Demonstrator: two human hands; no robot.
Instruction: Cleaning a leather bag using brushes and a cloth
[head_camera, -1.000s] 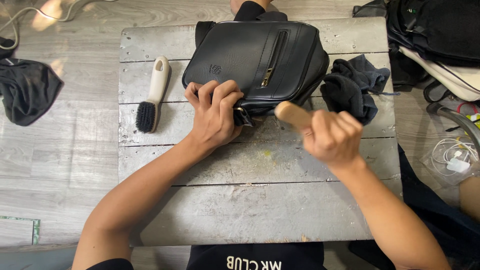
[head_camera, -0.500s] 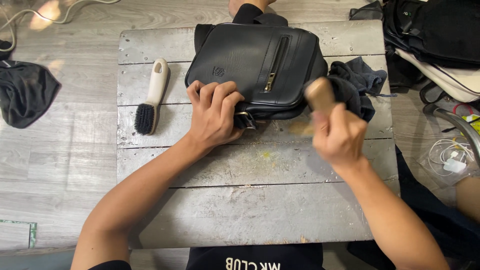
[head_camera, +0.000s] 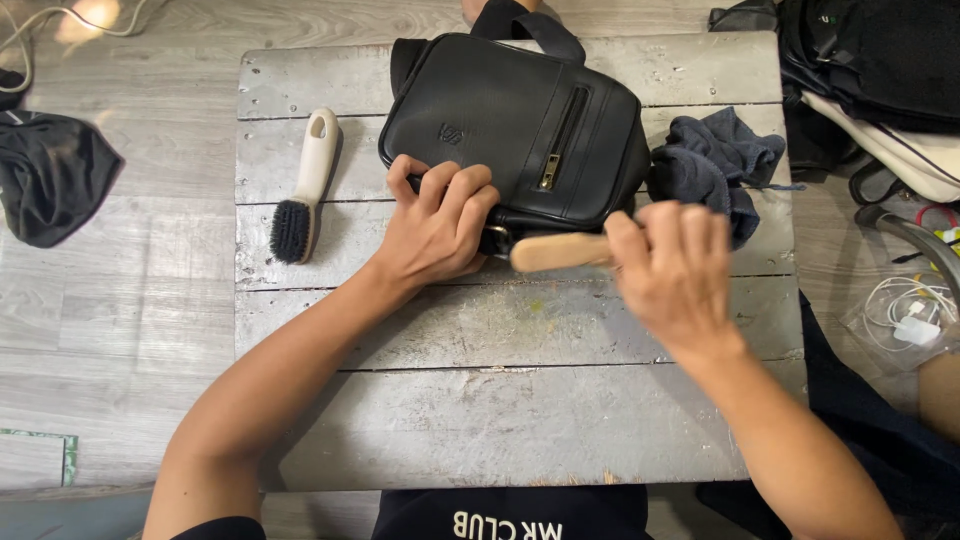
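Note:
A black leather bag (head_camera: 500, 120) with a front zip lies at the far middle of a grey wooden table (head_camera: 500, 400). My left hand (head_camera: 435, 230) presses down on the bag's near edge, fingers curled over it. My right hand (head_camera: 675, 275) grips a wooden-backed brush (head_camera: 560, 250), held flat against the bag's near side, just right of my left hand. The brush's bristles are hidden.
A cream-handled brush with black bristles (head_camera: 305, 190) lies on the table's left part. A dark blue cloth (head_camera: 715, 170) is bunched right of the bag. Black fabric (head_camera: 50, 175) lies on the floor at left; dark bags (head_camera: 870, 70) and white cables (head_camera: 905, 315) at right.
My right hand has swung the wooden brush from the bag's right end down to its near edge, now lying level. The bag has turned slightly. My left hand stays on it.

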